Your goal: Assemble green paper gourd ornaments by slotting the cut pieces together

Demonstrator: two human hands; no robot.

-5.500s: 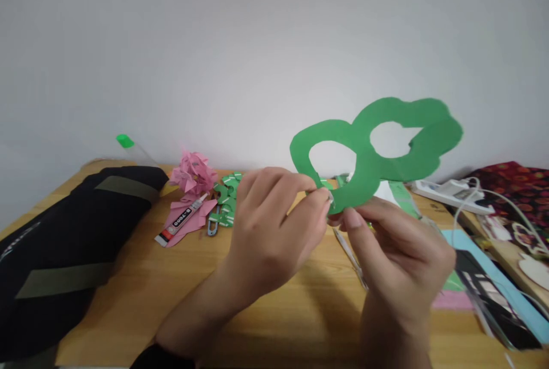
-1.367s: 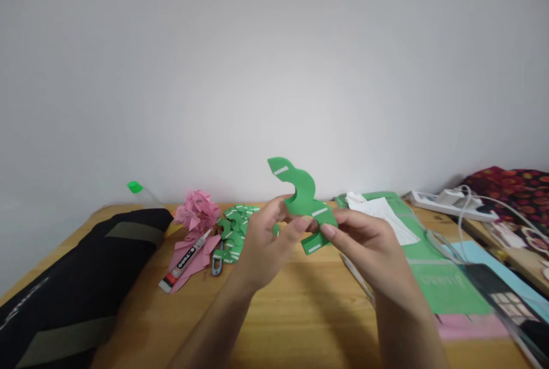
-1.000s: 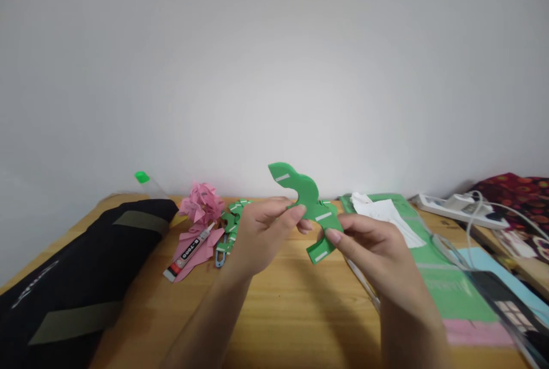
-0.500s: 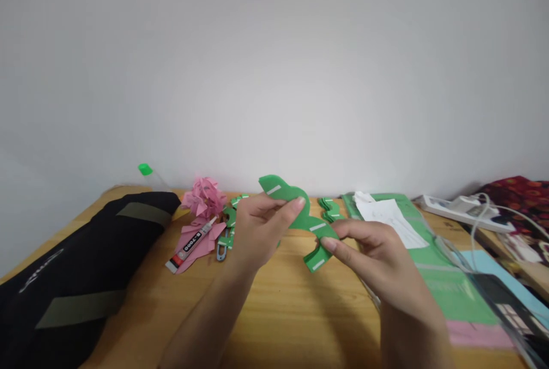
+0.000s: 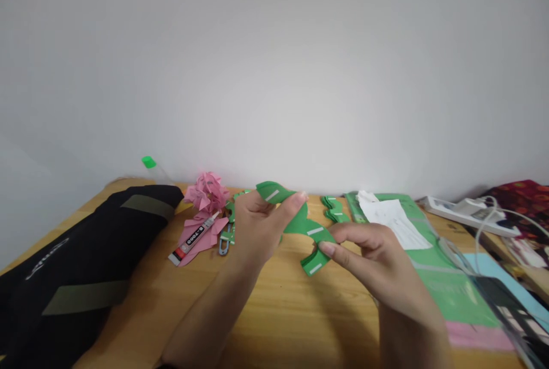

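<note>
A wavy green paper strip [image 5: 302, 223] with short white marks is held up above the wooden table, its edges looking layered. My left hand [image 5: 268, 220] pinches its upper left part, thumb on top. At the lower right, my right hand [image 5: 364, 249] grips the strip between thumb and fingers. The strip's short end curls down just left of the right thumb. Behind it on the table lies a stack of similar green wavy pieces [image 5: 334, 210]. More green pieces [image 5: 230, 209] lie partly hidden behind my left hand.
On the left are a black cloth item [image 5: 86, 243], crumpled pink paper [image 5: 206, 191] and a B-7000 glue tube [image 5: 194, 239]. A grey-blue tool [image 5: 223, 243] lies near my left wrist. Rightward are white paper [image 5: 398, 223], a green plastic sleeve [image 5: 450, 294], a power strip [image 5: 472, 214] and a phone [image 5: 497, 294].
The green strip has tilted slightly, and my left thumb has shifted a little on it. Both hands keep hold. The camera view has shifted slightly.
</note>
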